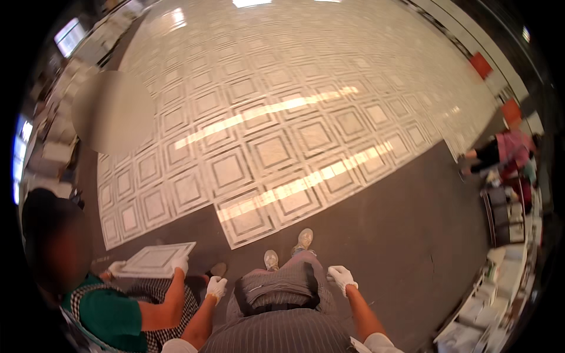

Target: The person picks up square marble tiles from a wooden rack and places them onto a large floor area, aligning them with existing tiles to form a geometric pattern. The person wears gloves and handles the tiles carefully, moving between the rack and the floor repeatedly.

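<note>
- Starting at the far left, a co-worker in a green top and checked apron stands close by, holding a square tile (155, 259) flat in front of the body with two white-gloved hands, one at each side edge. It is pale with a framed pattern, like those already on the floor.
- Judging by its look, that tile is stiff, fairly heavy for its thinness, and brittle at the corners. Its glazed face is likely slippery, so opposite edges with fingers underneath seem the safest hold.
- Next comes the person's own left hand (216, 287), in a white glove, hanging loosely half-curled beside the thigh and gripping nothing. It is near the co-worker's elbow, though apart from the tile.
- Between the hands are the person's striped trousers and two pale shoes (288, 249) planted on the dark bare floor (376, 235), just short of the laid tiles.
- The right hand (341, 276), also white-gloved, hangs with fingers slightly spread and empty.
- Ahead, the laid tile field (276, 129) spreads across the floor with a stepped lower edge nearest the shoes.
- At the far right, another person in pink (506, 154) bends at the edge of the laid tiles, beside stacks of boxes (500, 288).
</note>
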A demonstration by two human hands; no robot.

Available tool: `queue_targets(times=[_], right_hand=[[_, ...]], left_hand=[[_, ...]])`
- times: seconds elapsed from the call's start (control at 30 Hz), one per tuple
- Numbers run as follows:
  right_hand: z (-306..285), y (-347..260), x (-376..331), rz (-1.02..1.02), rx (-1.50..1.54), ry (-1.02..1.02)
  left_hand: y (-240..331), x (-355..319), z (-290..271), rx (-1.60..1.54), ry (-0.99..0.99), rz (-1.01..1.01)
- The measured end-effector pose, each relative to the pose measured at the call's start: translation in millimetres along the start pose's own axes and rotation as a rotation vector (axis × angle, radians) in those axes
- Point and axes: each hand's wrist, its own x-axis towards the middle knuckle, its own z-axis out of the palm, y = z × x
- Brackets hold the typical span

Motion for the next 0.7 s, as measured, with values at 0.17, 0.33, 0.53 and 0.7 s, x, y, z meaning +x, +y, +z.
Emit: queue_targets(times=[0.17, 0.33, 0.53, 0.7], right_hand=[[-16.0, 48.3, -36.4, 0.047, 0.151, 0.153], [-22.1, 119.3, -66.6, 0.15, 0.342, 0.3], [-39.0, 162.6, -68.1, 0.164, 0.034, 0.38], [-99.9, 177.8, -68.9, 0.218, 0.206, 0.331]], left_hand=[[49.1, 3.2, 15.2, 0.123, -0.164, 0.097], [118.2, 6.1, 54.0, 0.245, -0.168, 0.262], [149.9, 7.6, 106.7, 0.345, -0.282, 0.263], [144.3, 11.3, 175.3, 0.479, -0.245, 0.204]])
